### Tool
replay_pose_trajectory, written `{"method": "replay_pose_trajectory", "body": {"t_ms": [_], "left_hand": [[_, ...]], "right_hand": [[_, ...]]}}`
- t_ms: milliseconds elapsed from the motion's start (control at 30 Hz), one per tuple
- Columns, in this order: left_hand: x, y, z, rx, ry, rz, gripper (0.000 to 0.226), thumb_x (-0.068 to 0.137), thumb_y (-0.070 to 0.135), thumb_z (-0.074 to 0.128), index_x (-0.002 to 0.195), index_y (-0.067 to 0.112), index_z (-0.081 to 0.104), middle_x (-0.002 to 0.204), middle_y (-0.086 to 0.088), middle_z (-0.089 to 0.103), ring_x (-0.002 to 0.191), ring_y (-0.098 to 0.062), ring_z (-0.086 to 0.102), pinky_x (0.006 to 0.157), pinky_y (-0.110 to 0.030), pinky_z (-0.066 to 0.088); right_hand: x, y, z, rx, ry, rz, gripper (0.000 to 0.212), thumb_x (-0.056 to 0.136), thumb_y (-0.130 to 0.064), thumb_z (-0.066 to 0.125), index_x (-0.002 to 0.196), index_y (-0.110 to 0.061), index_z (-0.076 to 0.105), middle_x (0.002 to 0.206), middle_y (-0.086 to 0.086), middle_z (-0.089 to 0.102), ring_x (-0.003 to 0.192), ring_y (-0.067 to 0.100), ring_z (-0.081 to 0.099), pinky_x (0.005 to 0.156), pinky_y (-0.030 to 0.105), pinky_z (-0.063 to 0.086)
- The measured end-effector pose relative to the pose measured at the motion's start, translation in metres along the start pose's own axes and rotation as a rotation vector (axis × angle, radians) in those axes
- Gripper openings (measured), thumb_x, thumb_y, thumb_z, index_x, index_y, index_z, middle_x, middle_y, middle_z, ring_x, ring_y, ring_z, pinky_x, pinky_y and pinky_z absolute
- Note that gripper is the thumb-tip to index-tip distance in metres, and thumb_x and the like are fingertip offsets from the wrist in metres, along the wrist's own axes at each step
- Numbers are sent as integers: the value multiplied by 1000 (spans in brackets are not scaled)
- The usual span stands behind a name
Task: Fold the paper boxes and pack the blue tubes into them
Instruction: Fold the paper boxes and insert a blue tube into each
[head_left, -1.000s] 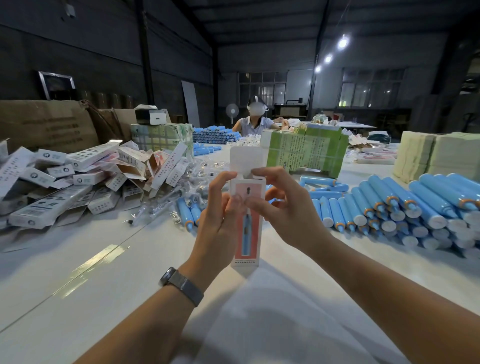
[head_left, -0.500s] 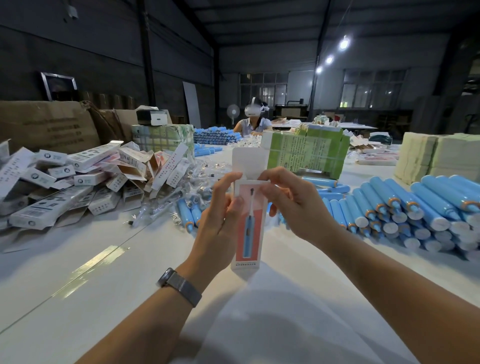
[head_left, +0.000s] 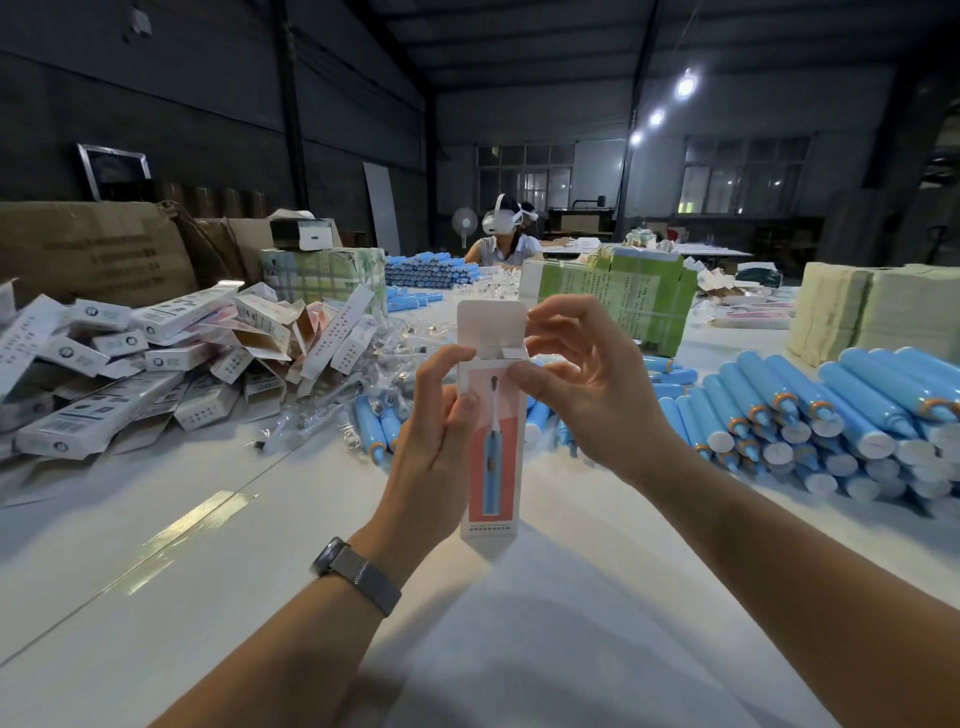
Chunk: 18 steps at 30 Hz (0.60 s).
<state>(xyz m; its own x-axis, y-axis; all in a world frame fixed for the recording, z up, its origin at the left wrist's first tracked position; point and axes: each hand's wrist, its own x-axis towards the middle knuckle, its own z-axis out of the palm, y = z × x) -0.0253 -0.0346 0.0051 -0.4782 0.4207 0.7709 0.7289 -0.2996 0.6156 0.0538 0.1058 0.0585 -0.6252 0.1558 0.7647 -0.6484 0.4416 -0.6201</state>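
Box held upright between both hands, top end open, no tube in it yet as far as can be seen.

Left hand (head_left: 434, 447) wraps the side of the slim white-and-salmon paper box (head_left: 491, 441), thumb on its front. Right hand (head_left: 582, 384) pinches the small side flap at the mouth, other fingers loosely spread; tuck lid stands up behind. Thin card: light, creases easily, so hold by the edges, not the faces. Smooth blue plastic tubes (head_left: 810, 415) piled on the white counter (head_left: 156, 571) right of the hands; likely roll, best gripped mid-barrel.
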Motion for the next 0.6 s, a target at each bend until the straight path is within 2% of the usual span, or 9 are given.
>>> {"method": "replay_pose_trajectory", "body": {"t_ms": [133, 267, 367, 433, 500, 600], "left_hand": [[-1, 0, 1, 26, 12, 34, 32, 104, 31, 31, 120, 59, 35, 96, 9, 64, 80, -20, 67, 67, -34, 61], [-2, -2, 3, 13, 27, 2, 30, 103, 35, 32, 119, 60, 29, 96, 3, 64, 84, -23, 68, 74, -45, 61], [-2, -3, 4, -28, 34, -28, 33, 102, 34, 34, 119, 62, 27, 103, -6, 65, 88, -23, 69, 80, -45, 61], [-1, -2, 3, -2, 28, -13, 33, 102, 36, 33, 118, 65, 29, 98, -6, 62, 85, -22, 68, 76, -42, 61], [-1, -1, 3, 28, 34, 9, 32, 102, 36, 32, 118, 64, 32, 90, 2, 60, 79, -20, 67, 68, -38, 61], [-1, 0, 4, 51, 55, 15, 29, 102, 35, 33, 120, 57, 35, 85, 1, 60, 71, -21, 65, 63, -39, 59]], "right_hand": [[1, -4, -1, -21, -14, 6, 35, 81, -10, 76, 105, -27, 57, 99, -1, 68, 90, 17, 64, 81, 43, 54], [1, -3, -1, -88, -39, 4, 18, 84, -3, 73, 94, -17, 68, 100, 3, 71, 93, 25, 66, 82, 52, 54], [0, -2, -1, -93, -49, 1, 13, 85, -2, 71, 89, -15, 69, 102, 2, 70, 97, 25, 66, 81, 45, 55], [0, -2, -2, -74, -54, 3, 14, 85, -1, 70, 88, -15, 68, 100, 1, 70, 96, 25, 65, 77, 33, 55], [1, -2, -1, -62, -50, 2, 12, 84, 0, 70, 87, -11, 67, 99, 2, 69, 94, 28, 65, 75, 26, 53], [0, -1, -2, -77, -46, 1, 9, 85, 0, 71, 86, -6, 65, 100, 3, 69, 92, 32, 63, 75, 35, 54]]}}
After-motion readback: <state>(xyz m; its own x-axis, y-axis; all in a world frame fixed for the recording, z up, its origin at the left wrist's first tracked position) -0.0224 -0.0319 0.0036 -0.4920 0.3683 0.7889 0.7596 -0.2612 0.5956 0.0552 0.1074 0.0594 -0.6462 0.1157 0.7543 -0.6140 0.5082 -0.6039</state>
